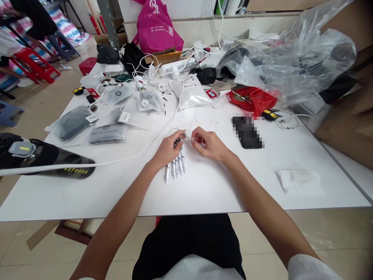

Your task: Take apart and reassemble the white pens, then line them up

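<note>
At the middle of the white table (140,194), my left hand (168,149) has its thumb and fingers closed on one end of a slim white and grey pen (188,137). My right hand (210,144) pinches the other end, its fingers curled and partly hiding it. Below my left hand lies a row of several similar pens (176,167) with clear and white barrels, side by side. Their upper ends are covered by my left fingers.
Left are a black bottle (58,157), a white cable (128,158) and packed pouches (107,133). Right are a dark phone (247,133) and a white tissue packet (297,181). Behind lie a red bag (253,99), clear plastic (291,62) and a power strip (176,67).
</note>
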`<state>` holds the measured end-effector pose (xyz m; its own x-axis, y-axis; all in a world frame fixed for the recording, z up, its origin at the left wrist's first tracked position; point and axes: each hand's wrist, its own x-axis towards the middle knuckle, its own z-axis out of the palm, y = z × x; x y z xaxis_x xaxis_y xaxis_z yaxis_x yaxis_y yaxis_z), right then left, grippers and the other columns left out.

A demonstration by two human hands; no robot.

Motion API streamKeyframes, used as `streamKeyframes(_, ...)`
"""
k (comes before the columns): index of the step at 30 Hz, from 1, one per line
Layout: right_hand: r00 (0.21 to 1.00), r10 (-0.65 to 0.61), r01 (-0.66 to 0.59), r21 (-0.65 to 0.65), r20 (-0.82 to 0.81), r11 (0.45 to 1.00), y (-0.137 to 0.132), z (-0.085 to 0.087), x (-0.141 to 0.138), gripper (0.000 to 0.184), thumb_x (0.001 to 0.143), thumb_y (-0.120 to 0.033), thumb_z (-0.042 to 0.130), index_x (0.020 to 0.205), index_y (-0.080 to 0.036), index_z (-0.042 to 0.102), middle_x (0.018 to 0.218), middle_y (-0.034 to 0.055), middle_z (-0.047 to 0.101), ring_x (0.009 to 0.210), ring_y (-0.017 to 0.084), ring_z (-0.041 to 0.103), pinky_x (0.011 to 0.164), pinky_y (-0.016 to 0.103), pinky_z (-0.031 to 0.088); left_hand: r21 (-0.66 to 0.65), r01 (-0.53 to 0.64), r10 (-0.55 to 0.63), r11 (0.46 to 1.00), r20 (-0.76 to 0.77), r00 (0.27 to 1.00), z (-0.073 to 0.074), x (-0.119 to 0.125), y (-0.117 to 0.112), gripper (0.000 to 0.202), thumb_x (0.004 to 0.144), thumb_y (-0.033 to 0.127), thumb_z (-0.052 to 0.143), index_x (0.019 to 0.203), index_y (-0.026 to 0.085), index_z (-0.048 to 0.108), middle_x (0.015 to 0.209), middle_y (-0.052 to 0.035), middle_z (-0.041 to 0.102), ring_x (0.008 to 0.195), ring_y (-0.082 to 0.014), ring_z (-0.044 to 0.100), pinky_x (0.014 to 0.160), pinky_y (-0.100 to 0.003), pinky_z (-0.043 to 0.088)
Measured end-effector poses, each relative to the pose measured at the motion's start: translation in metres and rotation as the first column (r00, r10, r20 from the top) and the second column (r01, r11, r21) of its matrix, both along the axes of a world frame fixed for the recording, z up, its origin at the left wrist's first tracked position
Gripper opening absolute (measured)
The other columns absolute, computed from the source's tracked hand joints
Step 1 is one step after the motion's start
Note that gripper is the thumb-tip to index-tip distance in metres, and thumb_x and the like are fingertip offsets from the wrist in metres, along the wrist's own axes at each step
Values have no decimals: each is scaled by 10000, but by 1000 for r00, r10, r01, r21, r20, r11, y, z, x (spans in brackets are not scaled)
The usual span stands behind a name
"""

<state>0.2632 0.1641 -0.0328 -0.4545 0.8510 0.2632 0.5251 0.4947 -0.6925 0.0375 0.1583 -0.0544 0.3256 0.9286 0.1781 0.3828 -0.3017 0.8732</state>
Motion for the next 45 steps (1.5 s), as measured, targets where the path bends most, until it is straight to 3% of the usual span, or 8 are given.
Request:
streamKeyframes(5,972,137,-136,-20,191,990,-6,3,-5,224,875,-297,632,1085,-234,591,689,-45,562,599,143,462,664,302,360,10,39,-39,999,7,999,0,0,-1,448,1000,179,566,1422,275,683,1362,-72,757,1295,-248,702,1162,-417,513)
streamKeyframes(12,953,147,-131,-77,264,988,-11,2,-14,216,814,-224,615,1030,-215,617,654,-44,606,574,140,470,655,303,349,32,48,-48,998,-3,999,1,-1,-1,423,999,174,550,1379,274,706,1303,-61,776,1247,-235,718,1121,-392,532)
streamKeyframes(23,934,236,-181,-215,267,960,-16,8,-19,154,817,-215,626,967,-228,594,655,-47,669,602,150,542,678,314,360,107,45,-34,993,-103,994,1,-1,0,429,991,144,504,1379,223,669,1397,-98,718,1307,-244,668,1144,-407,503)
streamKeyframes(28,938,240,-190,-208,250,960,-16,7,-19,253,830,-217,623,1079,-215,578,681,-50,675,613,148,540,679,308,358,156,68,-52,985,-104,993,0,-1,1,418,998,126,480,1369,211,655,1409,-108,692,1314,-241,656,1149,-415,514)
streamKeyframes(33,944,233,-193,-184,232,964,-15,3,-19,255,833,-230,635,1078,-209,567,705,-48,649,627,142,532,664,298,353,209,75,-53,975,-111,992,-5,-1,3,377,1011,121,465,1322,196,666,1380,-120,687,1314,-243,648,1154,-431,521)
streamKeyframes(45,960,242,-235,-69,140,970,-15,-4,-23,110,864,-201,595,958,-218,541,717,-35,578,645,140,490,663,292,356,263,23,12,965,-131,991,-4,-1,4,298,1052,184,460,1249,184,684,1281,-116,718,1230,-248,668,1105,-439,535)
